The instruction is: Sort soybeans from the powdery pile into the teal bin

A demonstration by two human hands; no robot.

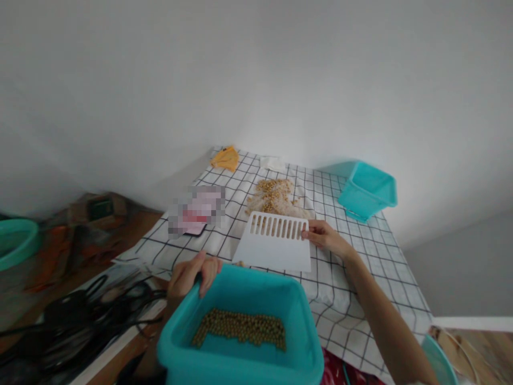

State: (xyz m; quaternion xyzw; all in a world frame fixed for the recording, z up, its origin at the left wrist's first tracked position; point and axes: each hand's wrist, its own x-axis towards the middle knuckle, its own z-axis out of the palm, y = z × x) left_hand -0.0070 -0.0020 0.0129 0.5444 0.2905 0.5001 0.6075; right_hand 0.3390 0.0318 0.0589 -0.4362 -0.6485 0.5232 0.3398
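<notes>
Two hands are engaged; the near turquoise bin (256, 289) is gripped by the left hand (194, 275), its fingers curled over the rim at the far left corner; the right end of a white slotted board (276, 254) is pinched by the right hand (324, 237); the bin is positioned at the table's near side, the board's lower edge being seen just behind its far rim (whether contact is made cannot be told); a stretch of wrinkled, black-gridded cloth (328, 270) is found between the board and a second turquoise bin (363, 195), set near the wall; small, round, yellowish grains (248, 327) are contained in the near bin; a loose heap of similar grains (273, 187), mixed with paler matter, is spread beyond the board.
</notes>
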